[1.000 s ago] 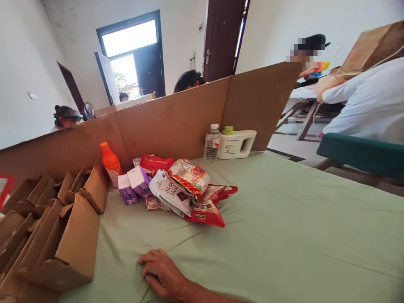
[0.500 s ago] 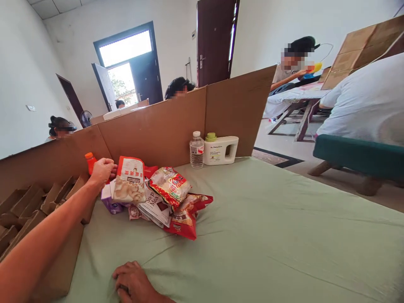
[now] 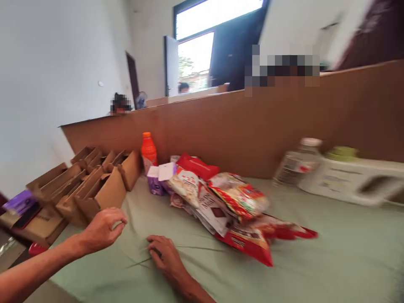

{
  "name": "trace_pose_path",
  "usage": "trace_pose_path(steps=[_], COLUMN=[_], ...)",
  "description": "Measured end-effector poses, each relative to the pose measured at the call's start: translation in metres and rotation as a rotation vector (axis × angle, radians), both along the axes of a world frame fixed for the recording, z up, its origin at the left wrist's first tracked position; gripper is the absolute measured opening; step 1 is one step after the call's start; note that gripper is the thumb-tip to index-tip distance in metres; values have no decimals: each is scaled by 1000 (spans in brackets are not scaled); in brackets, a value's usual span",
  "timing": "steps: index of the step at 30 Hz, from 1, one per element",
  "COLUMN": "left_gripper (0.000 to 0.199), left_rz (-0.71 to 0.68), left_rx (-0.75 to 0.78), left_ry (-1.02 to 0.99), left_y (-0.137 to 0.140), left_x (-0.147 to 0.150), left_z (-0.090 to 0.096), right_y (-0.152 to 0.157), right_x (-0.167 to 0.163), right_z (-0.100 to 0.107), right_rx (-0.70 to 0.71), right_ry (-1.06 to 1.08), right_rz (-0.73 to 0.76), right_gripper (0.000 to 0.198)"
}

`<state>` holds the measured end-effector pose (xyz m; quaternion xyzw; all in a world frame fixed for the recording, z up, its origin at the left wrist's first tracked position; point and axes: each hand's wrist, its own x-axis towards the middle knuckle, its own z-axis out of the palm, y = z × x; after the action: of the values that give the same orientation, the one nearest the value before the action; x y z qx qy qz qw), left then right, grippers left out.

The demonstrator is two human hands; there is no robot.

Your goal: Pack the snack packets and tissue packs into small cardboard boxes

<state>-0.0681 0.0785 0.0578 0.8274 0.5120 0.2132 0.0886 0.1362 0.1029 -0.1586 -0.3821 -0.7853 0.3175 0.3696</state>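
While the left hand (image 3: pixel 102 229) is at the lower left of the frame, in front of the open cardboard boxes (image 3: pixel 109 195), its fingers curve apart from the thumb with bare space between them. At the bottom centre, the right hand (image 3: pixel 167 256) rests on the green cloth (image 3: pixel 331 265), fingers loosely bent and thumb set apart; whether anything lies under its palm I cannot tell. Mid-frame, a cream-and-white packet (image 3: pixel 186 187) lies beside a white printed packet (image 3: pixel 213 210), with a red-and-yellow packet (image 3: pixel 238 195) to the right and a red bag (image 3: pixel 252 244) below that. Purple-and-white packs (image 3: pixel 156 185) and an orange bottle (image 3: pixel 148 151) stand left of them. A clear bottle (image 3: pixel 298 166) and a white jug (image 3: pixel 341 179), both blurred, are at the right.
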Motion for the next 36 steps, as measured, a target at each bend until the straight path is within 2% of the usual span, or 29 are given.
trace_pose_path(steps=[2, 4, 7, 9, 15, 19, 22, 26, 27, 29, 30, 32, 34, 36], left_gripper=[17, 22, 34, 38, 37, 22, 2, 14, 16, 20, 25, 51, 79, 92], left_rz=[65, 169, 314, 370, 426, 369, 227, -58, -140, -197, -178, -71, 76, 222], left_rx=[79, 175, 277, 294, 241, 234, 243, 222, 259, 334, 362, 360, 291, 169], left_ry=[29, 46, 64, 80, 133, 142, 134, 112, 102, 59, 23, -92, -245, -356], left_y=[-22, -31, -28, -17, 27, 32, 7, -47, -60, -81, -89, -104, -117, -128], left_x=[-22, -45, -77, -91, -94, -83, -76, -67, -66, -67, -68, -73, -79, -83], left_z=[1, 7, 15, 13, -20, -29, -21, -4, -1, -1, -5, -19, -44, -75], right_y=[-1, -2, -3, -4, -6, -4, -2, -13, -19, -32, -39, -51, -59, -59], right_x=[2, 5, 7, 7, 3, 2, 13, 46, 55, 69, 74, 80, 82, 79], right_z=[-5, -7, -8, -8, -8, -6, 2, 20, 24, 30, 31, 32, 30, 29], right_rx=[2, 0, 13, 27, 44, -6, -62, -140, -183, -290, -346, -439, -501, -522], right_ry=[-31, -60, -94, -105, -85, 34, 165, 269, 291, 351, 386, 451, 488, 496], right_rz=[1, 0, 2, -2, -63, -108, -173, -311, -339, -367, -368, -361, -342, -302], right_gripper=[24, 26, 27, 28, 30, 32, 34, 44, 48, 54, 55, 57, 60, 63])
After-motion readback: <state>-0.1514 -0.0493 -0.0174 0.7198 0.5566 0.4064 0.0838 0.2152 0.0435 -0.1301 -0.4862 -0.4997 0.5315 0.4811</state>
